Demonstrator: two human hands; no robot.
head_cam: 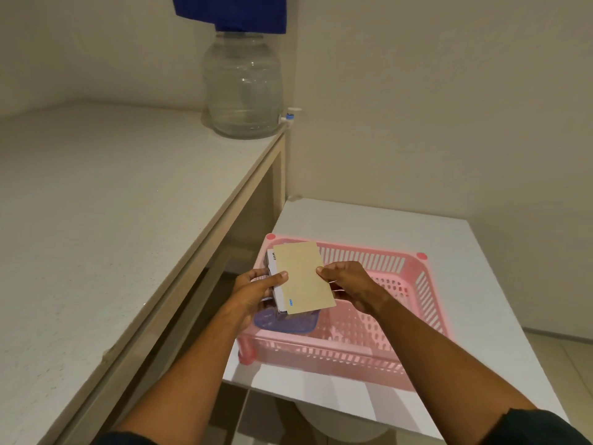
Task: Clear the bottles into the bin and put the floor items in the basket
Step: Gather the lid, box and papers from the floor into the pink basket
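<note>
Left hand [256, 290] and right hand [348, 285] both pinched a small stack of tan and white flat cards [301, 277] above the pink slotted plastic basket [414, 284]; blue item [288, 324] lay inside.

- Pink slotted plastic basket [414, 277], perforated floor.
- Tan flat cardboard piece [303, 277], small blue mark near its lower edge.
- Blue translucent plastic lid [288, 324] inside the basket.
- Clear plastic water jar [243, 85], far; blue cloth [229, 11] above.
- White speckled stone counter [96, 220], left.

water jug [243, 85], counter [96, 220], white table [481, 252]
</note>
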